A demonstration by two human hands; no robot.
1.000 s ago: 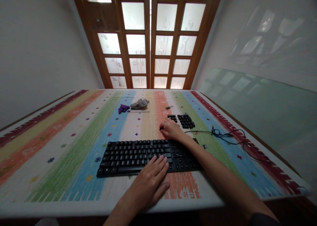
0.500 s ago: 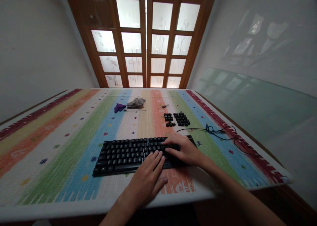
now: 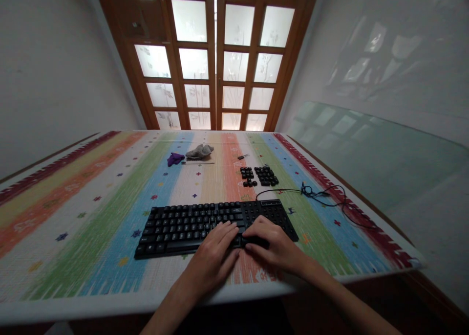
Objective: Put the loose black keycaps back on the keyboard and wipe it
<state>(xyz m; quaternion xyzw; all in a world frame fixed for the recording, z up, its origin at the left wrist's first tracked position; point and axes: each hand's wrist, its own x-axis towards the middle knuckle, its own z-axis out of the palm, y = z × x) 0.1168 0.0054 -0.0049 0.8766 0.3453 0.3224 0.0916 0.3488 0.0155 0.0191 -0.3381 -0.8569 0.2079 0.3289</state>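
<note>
- Where the keyboard (image 3: pixel 179 227) lies on the worktop (image 3: pixel 102 217), its long axis runs left to right in front of both our hands; we see keys over its left and middle parts, and what look like bare key positions towards its right end.
- We have the right hand (image 3: pixel 273 241) at the keyboard's near side, right of its middle; thumb and fingers are bent to a narrow gap, and we cannot tell whether they hold anything.
- Our left hand (image 3: pixel 216 249) lies just left of it, flat, fingers straight, on the keyboard's near part.
- Beyond the keyboard, on the far side from our right hand, sit the loose keycaps (image 3: pixel 266 175) in separate clusters; our right hand is the nearer one.
- We make out no container; the keycaps rest directly on the worktop, the cable (image 3: pixel 324 193) to their right, a small black tool (image 3: pixel 242 157) farther off.
</note>
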